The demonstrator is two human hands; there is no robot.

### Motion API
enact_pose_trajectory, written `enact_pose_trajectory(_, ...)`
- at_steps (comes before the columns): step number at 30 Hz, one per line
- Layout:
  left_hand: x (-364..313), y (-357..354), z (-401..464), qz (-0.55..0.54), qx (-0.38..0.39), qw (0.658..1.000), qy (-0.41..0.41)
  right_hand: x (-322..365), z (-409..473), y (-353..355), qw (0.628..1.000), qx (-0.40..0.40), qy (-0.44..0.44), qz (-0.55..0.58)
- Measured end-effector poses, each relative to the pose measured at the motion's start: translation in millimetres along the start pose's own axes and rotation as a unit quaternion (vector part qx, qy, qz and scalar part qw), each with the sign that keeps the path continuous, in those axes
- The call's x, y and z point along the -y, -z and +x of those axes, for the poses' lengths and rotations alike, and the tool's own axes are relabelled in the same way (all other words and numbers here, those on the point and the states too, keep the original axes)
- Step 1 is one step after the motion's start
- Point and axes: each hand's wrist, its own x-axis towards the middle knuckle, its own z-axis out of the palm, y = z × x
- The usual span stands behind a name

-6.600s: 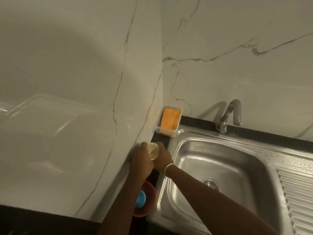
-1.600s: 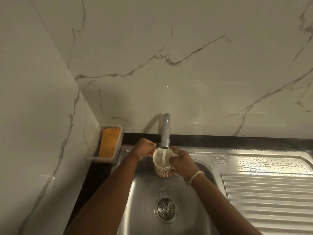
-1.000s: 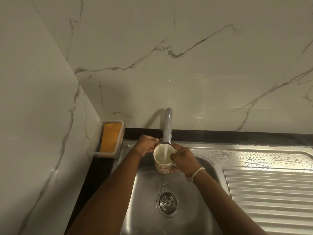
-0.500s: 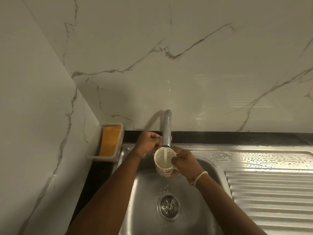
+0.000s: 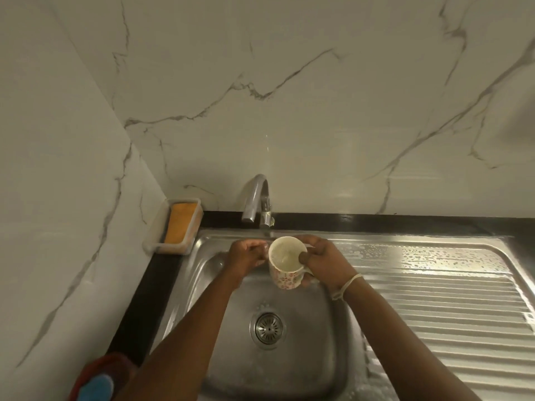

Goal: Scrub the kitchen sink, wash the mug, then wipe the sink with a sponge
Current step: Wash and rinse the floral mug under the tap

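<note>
Mug [image 5: 286, 263], white with small red flowers on its side, is held upright over the basin of the steel sink [image 5: 202, 328], just in front of the faucet [image 5: 259, 202], which stands at twelve o'clock from the drain [image 5: 267, 327]. The right hand [image 5: 324, 263] grips the mug from its three o'clock side, thumb hooked over the rim into the mouth and the other fingers curled round the body near the handle. The left hand [image 5: 246, 256] sits at the mug's nine o'clock with its fingers curled in close to the rim; whether they actually touch the mug or hold anything, I cannot tell. A little cloudy water seems to lie inside the mug. An orange sponge [image 5: 179, 222] rests in a clear tray [image 5: 153, 241] at about ten o'clock from the drain, on the dark counter, and a red bowl with something blue in it [image 5: 95, 383] shows at seven o'clock. The step in hand looks like the mug wash, at the rinsing stage. The next move probably calls for tipping the mug to empty it into the basin, then setting it aside on the ribbed drainboard [image 5: 448, 314] at three o'clock before reaching for the sponge.
</note>
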Motion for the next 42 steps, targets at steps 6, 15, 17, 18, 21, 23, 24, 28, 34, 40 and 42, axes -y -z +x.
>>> enact_pose_trajectory(6, 26.9, -55.0, -57.5, 0.019, 0.022, 1.0, 0.005, -10.2, -57.4, 74.3, 0.997, 0.009, -0.005, -0.079)
enact_pose_trajectory(15, 58.7, -158.1, -116.0, 0.115, 0.099, 0.987, -0.061, -36.6, -174.2, 196.3, 0.987, -0.037, -0.021, -0.157)
enact_pose_trajectory(17, 65.1, -182.7, -131.4, 0.132, 0.112, 0.982, -0.08, -43.5, -200.1, 222.4, 0.984, -0.062, -0.029, -0.162)
enact_pose_trajectory(18, 69.2, -196.7, -140.1, 0.146, 0.122, 0.978, -0.09, -47.3, -214.1, 235.3, 0.982, -0.074, -0.035, -0.168)
enact_pose_trajectory(21, 80.1, -238.6, -167.2, 0.195, 0.141, 0.964, -0.111, -53.0, -253.6, 272.4, 0.975, -0.111, -0.057, -0.185)
enact_pose_trajectory(23, 83.0, -265.7, -181.1, 0.214, 0.159, 0.956, -0.119, -56.1, -273.5, 298.2, 0.97, -0.125, -0.072, -0.196)
enact_pose_trajectory(24, 83.0, -279.1, -186.0, 0.219, 0.163, 0.954, -0.123, -57.9, -280.7, 311.5, 0.967, -0.121, -0.078, -0.208)
enact_pose_trajectory(28, 84.1, -327.5, -188.9, 0.24, 0.169, 0.946, -0.135, -71.6, -283.1, 365.5, 0.949, -0.069, -0.094, -0.293)
enact_pose_trajectory(34, 76.1, -397.1, -183.7, 0.272, 0.125, 0.945, -0.127, -98.7, -250.2, 439.8, 0.89, 0.081, -0.088, -0.44)
enact_pose_trajectory(40, 83.7, -457.8, -198.0, 0.313, 0.103, 0.927, -0.176, -105.2, -235.0, 462.1, 0.809, 0.199, -0.108, -0.543)
enact_pose_trajectory(42, 87.5, -462.6, -200.3, 0.342, 0.08, 0.914, -0.202, -109.6, -227.2, 458.3, 0.775, 0.241, -0.105, -0.575)
